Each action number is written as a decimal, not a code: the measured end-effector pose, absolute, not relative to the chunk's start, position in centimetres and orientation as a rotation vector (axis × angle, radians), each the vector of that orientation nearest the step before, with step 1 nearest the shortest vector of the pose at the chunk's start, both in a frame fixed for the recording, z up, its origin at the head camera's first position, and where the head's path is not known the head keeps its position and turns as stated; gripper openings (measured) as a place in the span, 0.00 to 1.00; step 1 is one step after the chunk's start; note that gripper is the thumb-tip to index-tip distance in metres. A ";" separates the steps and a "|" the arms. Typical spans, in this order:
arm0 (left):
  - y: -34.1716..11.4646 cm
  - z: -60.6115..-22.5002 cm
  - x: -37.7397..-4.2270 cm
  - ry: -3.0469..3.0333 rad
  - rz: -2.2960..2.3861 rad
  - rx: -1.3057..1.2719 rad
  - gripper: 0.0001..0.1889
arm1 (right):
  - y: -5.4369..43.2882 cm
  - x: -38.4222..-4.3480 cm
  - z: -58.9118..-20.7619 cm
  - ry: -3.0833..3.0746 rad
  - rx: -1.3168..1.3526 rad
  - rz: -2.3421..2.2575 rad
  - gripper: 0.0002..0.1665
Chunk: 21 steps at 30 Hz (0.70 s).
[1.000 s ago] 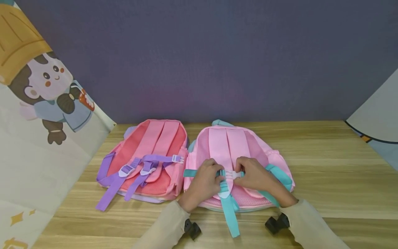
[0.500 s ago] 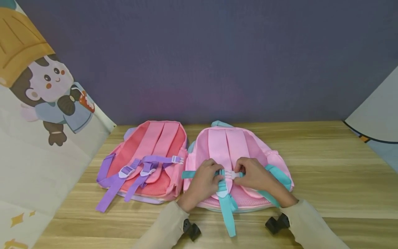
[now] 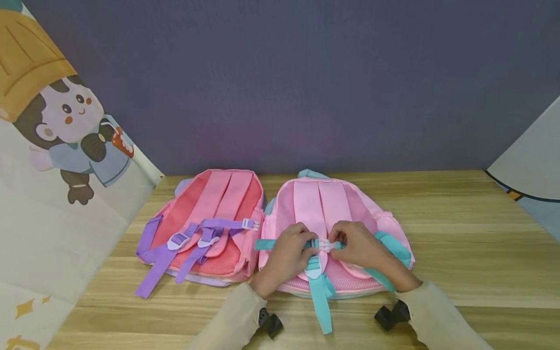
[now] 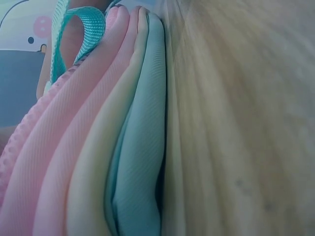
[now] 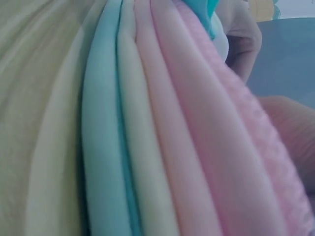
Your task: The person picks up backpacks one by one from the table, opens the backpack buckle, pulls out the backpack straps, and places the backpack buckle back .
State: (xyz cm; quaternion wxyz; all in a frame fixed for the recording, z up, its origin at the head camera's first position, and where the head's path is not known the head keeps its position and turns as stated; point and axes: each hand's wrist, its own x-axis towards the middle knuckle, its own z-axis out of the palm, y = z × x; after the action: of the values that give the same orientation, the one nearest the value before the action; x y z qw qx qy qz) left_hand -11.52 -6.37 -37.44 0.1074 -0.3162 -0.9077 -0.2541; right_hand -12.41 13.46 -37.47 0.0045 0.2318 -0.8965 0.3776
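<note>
Pink backpack (image 3: pixel 334 209): Back panel up on a wood-grain table (image 3: pixel 463 253), directly in front of the person, its top end near a dark wall (image 3: pixel 315 87).
White buckle (image 3: pixel 324 245): Over the middle of that pack, between two hands; its halves meet, though from where I stand I cannot tell whether they are fully latched.
Left hand (image 3: pixel 288 255): Thumb and fingers pinch turquoise webbing (image 3: pixel 314 244) at the buckle's left end.
Right hand (image 3: pixel 356 243): Thumb and forefinger pinch the buckle's right end, the wrist above the pack's lower right side.
Hanging strap (image 3: pixel 323 306): Turquoise, falling from a white slider (image 3: pixel 313 273) across the near edge, its tip over the table.
Coral backpack (image 3: pixel 177 209): Lying at left, against its neighbor, purple straps (image 3: pixel 155 274) across its back and a loose white clip (image 3: pixel 250 224) pointing toward the pink pack.
Seen at wrist level: The pink pack's layered side, in pink, cream and turquoise.
Sleeves (image 3: pixel 229 316): Light beige, with black devices (image 3: pixel 270 324) at both wrists.
Side panel (image 3: pixel 35 233): White, printed with a cartoon figure (image 3: pixel 72 121) in a tan hat.
</note>
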 end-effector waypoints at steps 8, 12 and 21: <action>-6.3 -37.5 -11.4 -2.667 -0.714 -0.920 0.11 | 13.1 -12.0 -36.5 -2.834 0.900 1.021 0.18; -6.2 -37.5 -11.5 -2.682 -0.771 -0.911 0.13 | 12.5 -11.8 -36.8 -2.774 0.931 0.970 0.17; -6.5 -37.2 -11.7 -2.664 -1.017 -1.015 0.22 | 11.7 -11.8 -37.3 -2.727 0.965 0.893 0.12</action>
State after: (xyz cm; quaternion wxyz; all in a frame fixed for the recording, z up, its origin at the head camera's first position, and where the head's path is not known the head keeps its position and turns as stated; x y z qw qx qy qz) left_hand -11.67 -6.52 -37.21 0.0574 -0.3348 -0.8788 -0.3353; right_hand -11.76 11.72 -37.34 0.0570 0.3182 -0.8993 0.2946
